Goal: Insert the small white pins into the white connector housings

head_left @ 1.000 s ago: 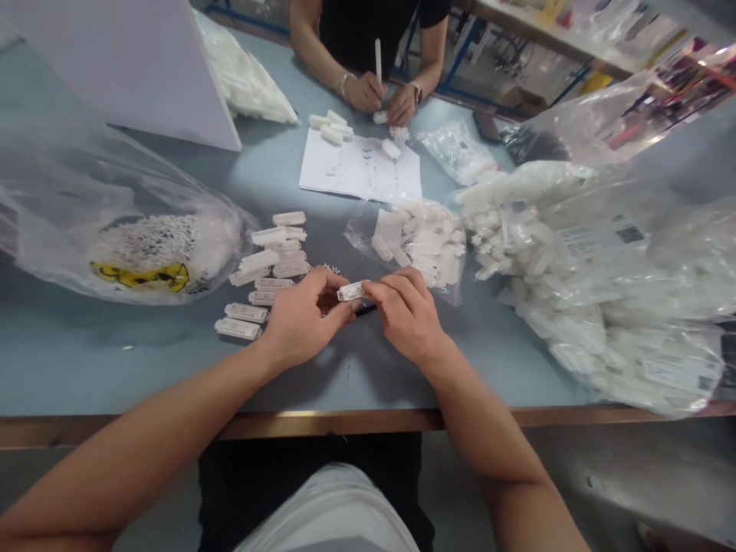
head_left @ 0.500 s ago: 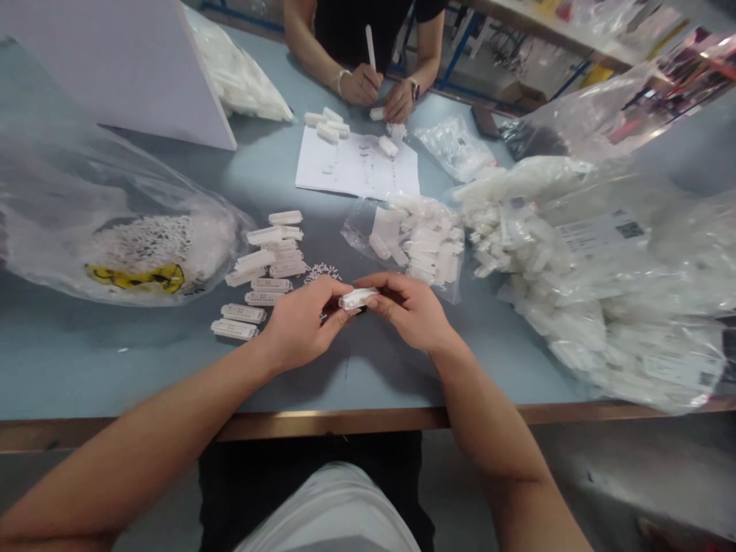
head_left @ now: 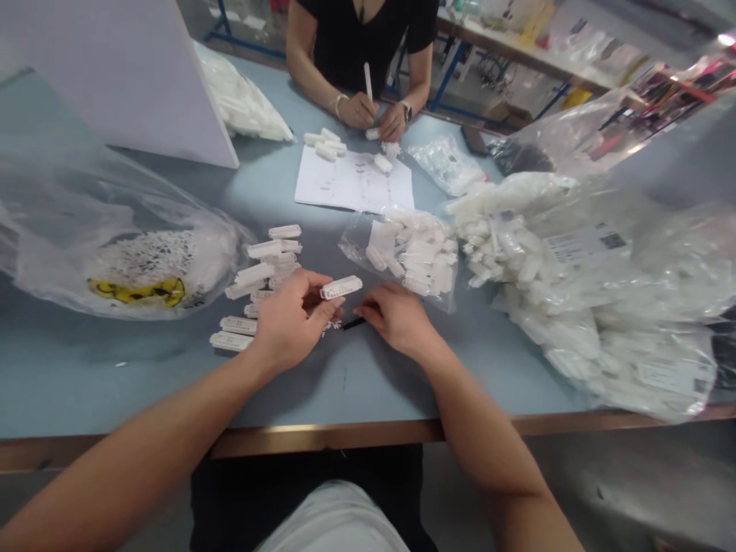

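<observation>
White plastic strip pinched between left hand's fingers; right hand empty, fingers loosely curled, just beside short black stick on blue-grey surface.

On my feed, the person's two forearms reach up from the bottom corners of the frame, bare from the edge of the picture down to the wrists. The left hand and right hand are ungloved, with no ring, band or cable showing on them. At bottom centre I can see dark clothing, with pale, rounded fabric in front of it; I can't tell which garment that is.
</observation>
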Action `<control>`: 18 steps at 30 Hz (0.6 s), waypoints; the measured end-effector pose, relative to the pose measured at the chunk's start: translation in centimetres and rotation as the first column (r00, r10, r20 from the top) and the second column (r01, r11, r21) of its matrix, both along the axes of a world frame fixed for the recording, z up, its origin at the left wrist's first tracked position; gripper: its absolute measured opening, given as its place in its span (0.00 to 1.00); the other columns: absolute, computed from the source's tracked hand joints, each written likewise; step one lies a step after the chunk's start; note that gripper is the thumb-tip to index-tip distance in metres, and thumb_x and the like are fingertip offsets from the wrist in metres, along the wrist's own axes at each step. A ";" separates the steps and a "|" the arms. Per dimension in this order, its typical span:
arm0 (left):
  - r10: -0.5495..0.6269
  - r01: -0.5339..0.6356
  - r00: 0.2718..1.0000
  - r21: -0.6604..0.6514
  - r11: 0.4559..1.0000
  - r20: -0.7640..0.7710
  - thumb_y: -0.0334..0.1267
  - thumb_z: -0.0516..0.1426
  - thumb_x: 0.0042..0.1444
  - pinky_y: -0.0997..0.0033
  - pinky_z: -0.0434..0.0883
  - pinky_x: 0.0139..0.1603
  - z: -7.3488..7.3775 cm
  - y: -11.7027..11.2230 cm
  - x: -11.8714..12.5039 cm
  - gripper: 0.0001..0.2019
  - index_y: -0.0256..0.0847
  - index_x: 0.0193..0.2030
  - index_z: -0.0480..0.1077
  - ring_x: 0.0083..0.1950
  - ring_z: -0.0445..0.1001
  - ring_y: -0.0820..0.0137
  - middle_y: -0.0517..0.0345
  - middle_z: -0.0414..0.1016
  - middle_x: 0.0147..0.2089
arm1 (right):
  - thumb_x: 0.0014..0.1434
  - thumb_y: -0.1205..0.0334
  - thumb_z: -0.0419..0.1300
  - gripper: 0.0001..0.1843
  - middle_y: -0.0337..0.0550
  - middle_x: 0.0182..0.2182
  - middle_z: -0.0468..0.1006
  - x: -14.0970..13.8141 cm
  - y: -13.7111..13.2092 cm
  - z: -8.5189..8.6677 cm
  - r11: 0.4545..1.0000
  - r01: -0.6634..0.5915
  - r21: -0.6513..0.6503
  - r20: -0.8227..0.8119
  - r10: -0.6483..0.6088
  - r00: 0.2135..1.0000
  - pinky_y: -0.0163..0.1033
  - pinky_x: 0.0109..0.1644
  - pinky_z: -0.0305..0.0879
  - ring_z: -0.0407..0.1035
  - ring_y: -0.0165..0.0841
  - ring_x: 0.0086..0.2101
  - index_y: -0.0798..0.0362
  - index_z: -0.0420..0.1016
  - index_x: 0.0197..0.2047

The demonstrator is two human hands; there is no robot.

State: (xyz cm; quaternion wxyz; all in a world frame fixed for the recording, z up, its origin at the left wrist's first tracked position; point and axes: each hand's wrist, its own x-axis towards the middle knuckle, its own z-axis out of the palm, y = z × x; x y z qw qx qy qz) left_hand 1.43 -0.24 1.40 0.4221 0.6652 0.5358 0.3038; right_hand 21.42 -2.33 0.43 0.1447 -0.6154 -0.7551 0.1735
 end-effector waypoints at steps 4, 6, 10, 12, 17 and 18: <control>-0.042 0.042 0.999 -0.002 0.999 0.019 0.44 0.57 0.58 0.69 0.74 0.39 -0.2 0.0 0.0 0.11 0.44 0.45 0.66 0.36 0.81 0.68 0.63 0.81 0.34 | 0.62 0.58 0.59 0.10 0.49 0.33 0.76 -0.8 -0.2 -0.4 1.000 -0.019 0.013 0.239 0.015 0.971 0.43 0.40 0.62 0.70 0.40 0.37 0.54 0.75 0.33; -0.062 0.062 0.998 0.003 0.998 0.021 0.44 0.57 0.58 0.67 0.75 0.41 -0.3 0.0 0.0 0.12 0.43 0.46 0.65 0.37 0.81 0.67 0.62 0.81 0.34 | 0.63 0.59 0.58 0.09 0.51 0.33 0.77 -1.1 -0.3 -0.5 0.999 -0.044 0.025 0.304 0.034 0.952 0.43 0.39 0.62 0.71 0.41 0.36 0.54 0.75 0.34; -0.073 0.073 0.997 0.009 0.997 0.026 0.45 0.57 0.58 0.67 0.75 0.40 -0.3 -0.1 -0.1 0.13 0.43 0.46 0.65 0.37 0.81 0.67 0.61 0.81 0.34 | 0.62 0.61 0.55 0.09 0.53 0.33 0.77 -1.3 -0.1 -0.5 0.995 -0.081 0.052 0.348 0.057 0.936 0.44 0.40 0.63 0.71 0.42 0.36 0.56 0.74 0.34; -0.075 0.074 0.997 0.014 0.997 0.020 0.45 0.57 0.58 0.68 0.75 0.40 -0.2 -0.1 -0.1 0.12 0.43 0.46 0.65 0.36 0.81 0.67 0.62 0.81 0.33 | 0.62 0.63 0.55 0.08 0.52 0.33 0.77 -1.1 0.0 -0.3 0.998 -0.036 0.057 0.290 0.018 0.957 0.43 0.39 0.62 0.71 0.41 0.35 0.56 0.73 0.34; -0.084 0.084 0.996 0.026 0.996 -0.011 0.45 0.56 0.58 0.66 0.74 0.42 -0.3 -0.1 -0.2 0.12 0.44 0.46 0.64 0.36 0.80 0.67 0.63 0.81 0.33 | 0.60 0.62 0.54 0.06 0.41 0.27 0.74 -0.2 -0.2 0.6 0.994 0.107 0.004 -0.089 -0.106 0.990 0.37 0.31 0.58 0.65 0.32 0.27 0.53 0.70 0.34; -0.087 0.087 0.996 0.026 0.996 -0.010 0.45 0.56 0.58 0.67 0.74 0.42 -0.3 -0.1 -0.2 0.12 0.44 0.46 0.64 0.36 0.80 0.68 0.64 0.81 0.33 | 0.59 0.61 0.55 0.06 0.38 0.26 0.73 0.0 -0.3 0.7 0.991 0.135 -0.016 -0.173 -0.135 0.976 0.36 0.30 0.57 0.64 0.31 0.26 0.53 0.69 0.33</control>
